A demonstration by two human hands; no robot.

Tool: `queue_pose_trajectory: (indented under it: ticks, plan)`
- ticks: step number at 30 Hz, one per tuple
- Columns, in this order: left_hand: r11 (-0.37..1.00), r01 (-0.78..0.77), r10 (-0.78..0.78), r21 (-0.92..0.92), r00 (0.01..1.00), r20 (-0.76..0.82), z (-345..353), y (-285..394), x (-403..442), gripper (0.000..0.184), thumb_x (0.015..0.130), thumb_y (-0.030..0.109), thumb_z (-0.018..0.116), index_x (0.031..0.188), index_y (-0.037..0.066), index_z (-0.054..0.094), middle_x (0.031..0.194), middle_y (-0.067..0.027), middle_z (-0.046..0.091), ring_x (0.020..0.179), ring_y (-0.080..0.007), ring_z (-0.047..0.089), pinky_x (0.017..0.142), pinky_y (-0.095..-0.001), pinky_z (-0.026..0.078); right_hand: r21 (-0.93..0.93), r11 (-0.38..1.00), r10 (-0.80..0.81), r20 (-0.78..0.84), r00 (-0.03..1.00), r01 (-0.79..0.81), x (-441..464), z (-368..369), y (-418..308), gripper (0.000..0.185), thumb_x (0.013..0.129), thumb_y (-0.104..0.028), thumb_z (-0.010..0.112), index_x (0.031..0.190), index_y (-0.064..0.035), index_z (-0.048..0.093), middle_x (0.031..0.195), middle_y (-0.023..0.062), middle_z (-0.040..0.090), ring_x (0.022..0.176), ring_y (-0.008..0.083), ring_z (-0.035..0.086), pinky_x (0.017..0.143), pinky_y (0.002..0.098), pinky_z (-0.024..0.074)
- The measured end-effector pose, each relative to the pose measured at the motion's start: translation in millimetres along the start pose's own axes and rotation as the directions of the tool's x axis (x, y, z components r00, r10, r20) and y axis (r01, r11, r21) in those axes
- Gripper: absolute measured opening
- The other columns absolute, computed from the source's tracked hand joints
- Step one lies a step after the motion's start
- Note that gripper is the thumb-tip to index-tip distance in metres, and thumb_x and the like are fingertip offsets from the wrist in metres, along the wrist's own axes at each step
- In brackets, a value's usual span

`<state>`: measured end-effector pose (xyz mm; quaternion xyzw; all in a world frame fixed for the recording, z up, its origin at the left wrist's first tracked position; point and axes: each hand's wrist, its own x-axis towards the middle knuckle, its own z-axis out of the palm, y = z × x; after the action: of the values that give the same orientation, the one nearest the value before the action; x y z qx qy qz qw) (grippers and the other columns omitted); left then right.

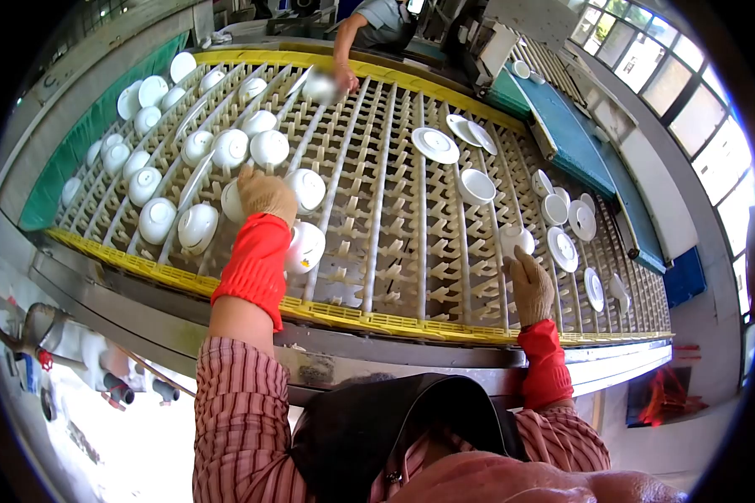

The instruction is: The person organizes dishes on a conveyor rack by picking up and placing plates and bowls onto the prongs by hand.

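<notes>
My left hand (267, 194), in a tan glove with a red cuff, reaches over the pegged conveyor rack (398, 210). Its fingers curl at a white bowl (231, 203), which the glove partly hides. Close by, another white bowl (305, 191) and a bowl with a small coloured mark (304, 248) rest upside down on the pegs. Farther right, my right hand (530, 289), gloved alike, has its fingers closed at the near edge of a white bowl (516, 240). White plates (562, 250) stand on the rack to the right of it.
A co-worker's hand (344, 80) touches a blurred white dish (320, 87) at the far side. Several bowls (157, 220) cover the left of the rack. Stacked plates (434, 145) lie at right. Yellow edging (377, 320) borders the rack; a blue-green belt (570, 151) runs beyond.
</notes>
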<state>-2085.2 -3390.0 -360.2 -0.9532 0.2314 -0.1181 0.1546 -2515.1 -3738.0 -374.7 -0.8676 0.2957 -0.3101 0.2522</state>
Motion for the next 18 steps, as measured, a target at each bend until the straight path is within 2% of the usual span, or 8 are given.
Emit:
queue_pose_trajectory:
  ticks: [1,2,5,6,10,13,15,18]
  plan:
    - [1.000,-0.018,0.018,-0.001,1.000,-0.025,-1.7,-2.5,-1.1,0.034,0.108,0.026,0.057,0.116,0.021,0.090,0.116,-0.0037,0.087,0.123,-0.0229,0.073,0.129,-0.0504,0.031,-0.125,0.991,-0.049,-0.026,0.998,0.045,3.4,-6.3,0.3,0.043,0.109,-0.025,0.071,0.145,-0.0023,0.073,0.112,0.0197,0.084,0.104,0.0301,0.082,0.092,0.0413,0.0622]
    - [0.999,-0.034,0.034,0.009,0.999,-0.016,-11.6,-3.6,-6.7,0.035,0.109,0.024,0.056,0.113,0.021,0.090,0.114,-0.0037,0.087,0.122,-0.0232,0.074,0.126,-0.0507,0.034,-0.060,0.998,0.003,-0.054,0.999,-0.006,7.4,-10.5,5.1,0.048,0.105,-0.027,0.074,0.148,-0.0056,0.072,0.114,0.0221,0.082,0.108,0.0366,0.079,0.093,0.0452,0.0604]
    - [0.999,-0.029,0.030,0.020,0.999,-0.036,-9.8,-5.7,-8.1,0.035,0.109,0.025,0.056,0.111,0.021,0.091,0.115,-0.0041,0.087,0.122,-0.0244,0.075,0.126,-0.0507,0.036,-0.184,0.983,-0.052,-0.176,0.983,0.019,11.2,-27.0,18.8,0.053,0.102,-0.028,0.078,0.148,-0.0051,0.071,0.114,0.0205,0.081,0.104,0.0378,0.079,0.092,0.0450,0.0606]
    - [0.999,-0.028,0.028,0.036,0.999,-0.019,-6.3,-6.4,-3.7,0.035,0.109,0.026,0.057,0.111,0.021,0.091,0.117,-0.0042,0.087,0.123,-0.0243,0.074,0.126,-0.0504,0.035,-0.224,0.968,0.080,-0.133,0.988,-0.109,13.5,-33.9,25.0,0.062,0.098,-0.033,0.081,0.152,-0.0048,0.068,0.119,0.0203,0.080,0.107,0.0398,0.078,0.094,0.0473,0.0603]
    - [0.994,0.004,-0.008,0.107,0.999,0.035,7.5,-6.5,7.1,0.031,0.106,0.027,0.061,0.114,0.022,0.091,0.121,-0.0020,0.086,0.127,-0.0206,0.073,0.127,-0.0485,0.032,-0.341,0.932,0.079,-0.145,0.986,-0.125,23.2,-45.0,49.6,0.081,0.093,-0.043,0.084,0.158,-0.0021,0.060,0.133,0.0235,0.076,0.123,0.0437,0.072,0.102,0.0522,0.0586]
    - [0.991,0.029,-0.027,0.134,1.000,-0.014,20.5,-9.2,10.8,0.032,0.106,0.024,0.060,0.111,0.022,0.092,0.120,-0.0019,0.087,0.125,-0.0207,0.074,0.125,-0.0459,0.035,-0.343,0.936,-0.011,-0.249,0.968,-0.078,29.2,-38.8,73.0,0.082,0.091,-0.046,0.084,0.154,-0.0002,0.062,0.139,0.0269,0.073,0.130,0.0452,0.070,0.107,0.0526,0.0574]
    - [0.990,0.015,-0.007,0.141,0.998,-0.056,22.8,-13.7,10.4,0.033,0.106,0.022,0.059,0.109,0.020,0.092,0.118,-0.0030,0.087,0.122,-0.0225,0.075,0.122,-0.0448,0.038,-0.337,0.940,-0.044,-0.247,0.968,-0.043,29.6,-40.9,75.8,0.075,0.091,-0.046,0.085,0.147,-0.0010,0.065,0.133,0.0278,0.075,0.126,0.0463,0.071,0.104,0.0537,0.0579]
    - [0.997,-0.005,0.019,0.080,0.984,-0.176,24.8,-20.5,8.0,0.029,0.103,0.019,0.061,0.101,0.015,0.090,0.109,-0.0071,0.086,0.116,-0.0247,0.076,0.115,-0.0445,0.043,-0.270,0.957,0.068,-0.141,0.988,-0.104,25.5,-52.0,60.6,0.056,0.091,-0.043,0.084,0.129,-0.0043,0.067,0.117,0.0263,0.076,0.114,0.0477,0.072,0.094,0.0558,0.0573]
